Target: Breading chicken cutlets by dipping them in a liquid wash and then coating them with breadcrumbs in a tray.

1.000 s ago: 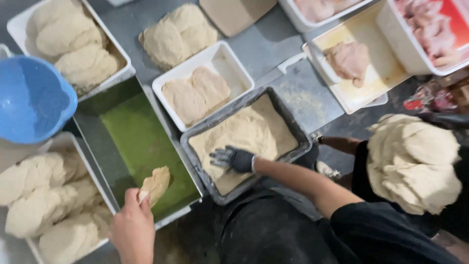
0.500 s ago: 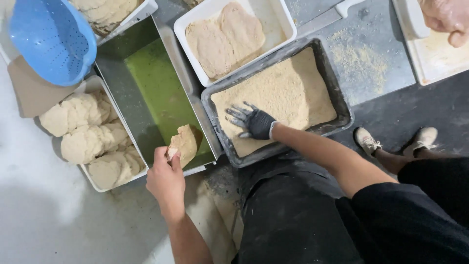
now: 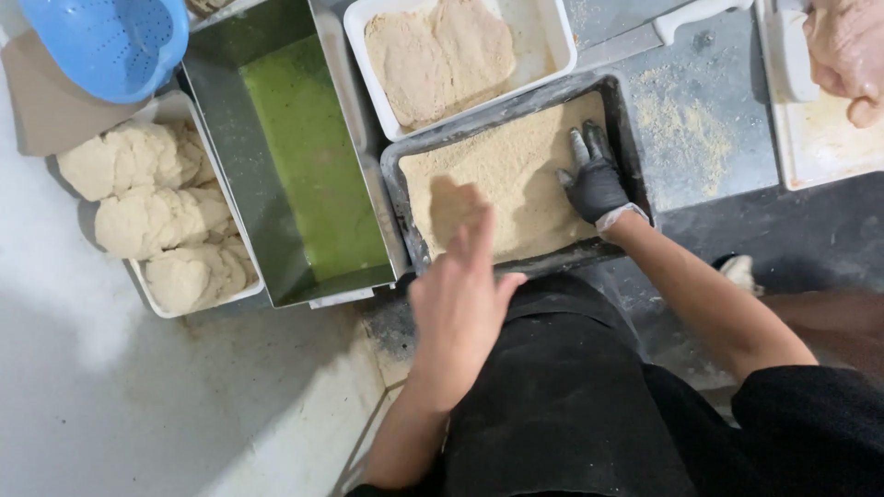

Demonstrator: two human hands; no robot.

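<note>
On the grey tabletop (image 3: 709, 138), the largest thing is a deep rectangular steel pan of green liquid (image 3: 308, 156), standing left of centre. Just right of it lies a dark metal tray filled with pale breadcrumbs (image 3: 511, 175), and behind that tray, touching its far rim, sits a white rectangular tub holding two flat breaded cutlets (image 3: 442, 55). At the far left, beside the steel pan, a white tray carries three lumpy flour-coated pieces (image 3: 152, 216); a round blue plastic colander (image 3: 110, 41) overlaps its far end.

The right hand (image 3: 594, 179), in a black glove, lies open with fingers spread, pressed flat on the crumbs at the tray's right end. The bare left hand (image 3: 460, 294) hovers over the tray's near edge, open and holding nothing, fingers stretched towards the crumbs. At the top right corner another person's bare hand (image 3: 843, 55) rests over a white cutting board (image 3: 820, 147).
</note>
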